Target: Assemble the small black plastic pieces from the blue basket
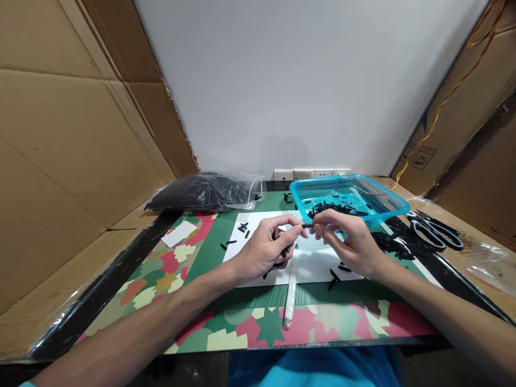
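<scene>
Between my two hands, above the white sheet (320, 263), a small thin black piece (307, 226) is pinched at both ends. The thumb and index finger of my left hand (268, 247) hold its left end, while several more black pieces sit in the curled fingers below. My right hand (349, 242) grips the right end with its fingertips. Loose black pieces (244, 227) lie on the sheet and around it. A narrow whitish strip (291, 290) rests under the hands, pointing toward the front edge.
Behind my right hand stands a blue basket (387, 207) with many black pieces. A clear bag (201, 192) of black material lies at the back left. Black-handled scissors (433, 232) and a heap of black pieces (393, 245) are on the right. Cardboard walls (72, 134) flank the table.
</scene>
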### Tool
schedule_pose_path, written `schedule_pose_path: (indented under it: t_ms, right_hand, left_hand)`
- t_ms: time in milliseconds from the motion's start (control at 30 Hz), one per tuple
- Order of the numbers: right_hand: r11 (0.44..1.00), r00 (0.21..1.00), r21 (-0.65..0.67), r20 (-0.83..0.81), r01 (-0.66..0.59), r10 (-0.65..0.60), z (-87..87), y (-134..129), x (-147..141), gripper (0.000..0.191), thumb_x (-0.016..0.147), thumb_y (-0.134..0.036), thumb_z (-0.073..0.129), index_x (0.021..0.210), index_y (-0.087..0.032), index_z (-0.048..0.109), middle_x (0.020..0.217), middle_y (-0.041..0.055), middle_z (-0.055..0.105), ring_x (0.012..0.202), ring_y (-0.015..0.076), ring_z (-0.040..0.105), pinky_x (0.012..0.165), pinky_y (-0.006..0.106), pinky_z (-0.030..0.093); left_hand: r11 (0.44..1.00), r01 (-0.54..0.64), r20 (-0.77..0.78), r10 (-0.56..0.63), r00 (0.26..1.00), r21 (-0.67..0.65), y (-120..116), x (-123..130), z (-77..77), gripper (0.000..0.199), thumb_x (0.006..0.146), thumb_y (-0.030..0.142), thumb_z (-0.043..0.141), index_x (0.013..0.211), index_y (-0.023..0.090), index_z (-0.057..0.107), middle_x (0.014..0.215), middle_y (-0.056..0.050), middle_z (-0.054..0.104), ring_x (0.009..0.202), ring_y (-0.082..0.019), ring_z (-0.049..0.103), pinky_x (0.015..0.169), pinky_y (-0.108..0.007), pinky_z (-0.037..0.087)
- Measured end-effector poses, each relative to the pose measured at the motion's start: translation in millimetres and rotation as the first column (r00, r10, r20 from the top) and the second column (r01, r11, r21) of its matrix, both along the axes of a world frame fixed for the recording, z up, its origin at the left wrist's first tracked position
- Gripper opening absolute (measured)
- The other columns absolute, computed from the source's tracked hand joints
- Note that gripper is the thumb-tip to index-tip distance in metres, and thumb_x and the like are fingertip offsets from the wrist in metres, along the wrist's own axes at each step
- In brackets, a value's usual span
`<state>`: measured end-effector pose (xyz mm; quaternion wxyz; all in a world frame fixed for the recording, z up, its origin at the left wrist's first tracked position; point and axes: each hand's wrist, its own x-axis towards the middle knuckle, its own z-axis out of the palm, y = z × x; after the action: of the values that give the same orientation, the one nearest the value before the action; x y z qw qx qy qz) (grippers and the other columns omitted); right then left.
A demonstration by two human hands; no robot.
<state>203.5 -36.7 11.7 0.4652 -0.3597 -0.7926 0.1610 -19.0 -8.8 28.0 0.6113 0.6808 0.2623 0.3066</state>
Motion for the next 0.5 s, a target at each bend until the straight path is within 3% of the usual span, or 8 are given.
schedule_pose_path:
  t_ms: [267, 367, 500]
  right_hand:
    - [1.0, 1.0, 0.017, 0.018, 0.016, -0.016, 0.8, -1.0, -2.4, 0.013, 0.102, -0.025, 0.051, 0.097, -0.02, 0.061, 0.081, 0.0013, 0.064, 0.071, 0.0124, 0.061, 0.06, 0.025, 0.047]
    - [0.98, 0.986, 0.126, 0.047, 0.155, -0.162, 1.3, 0.3, 0.1, 0.014, 0.101, -0.024, 0.052, 0.092, -0.02, 0.061, 0.075, -0.0002, 0.063, 0.064, 0.0118, 0.056, 0.061, 0.027, 0.044]
    - [0.897, 0.932, 0.281, 0.026, 0.34, -0.361, 3.6, 6.2, 10.9, 0.014, 0.098, -0.023, 0.055, 0.085, -0.02, 0.061, 0.073, -0.0007, 0.065, 0.063, 0.0129, 0.057, 0.067, 0.03, 0.042]
  left_hand:
    - [1.0, -0.003, -0.003, 0.003, 1.0, -0.015, 0.0, 1.0, 0.0, 0.027, 0.097, 0.045, 0.059, 0.098, 0.019, 0.062, 0.05, 0.01, 0.042, 0.041, -0.005, 0.033, 0.044, -0.017, 0.039]
    - [1.0, -0.007, -0.02, 0.007, 1.0, -0.008, 0.6, 1.5, -0.1, 0.026, 0.096, 0.045, 0.06, 0.097, 0.019, 0.063, 0.051, 0.009, 0.044, 0.041, -0.005, 0.037, 0.043, -0.016, 0.037]
    - [1.0, -0.021, -0.02, 0.021, 1.0, -0.009, 1.8, 1.5, -1.4, 0.027, 0.096, 0.046, 0.059, 0.097, 0.019, 0.063, 0.049, 0.009, 0.043, 0.04, -0.005, 0.036, 0.043, -0.016, 0.037]
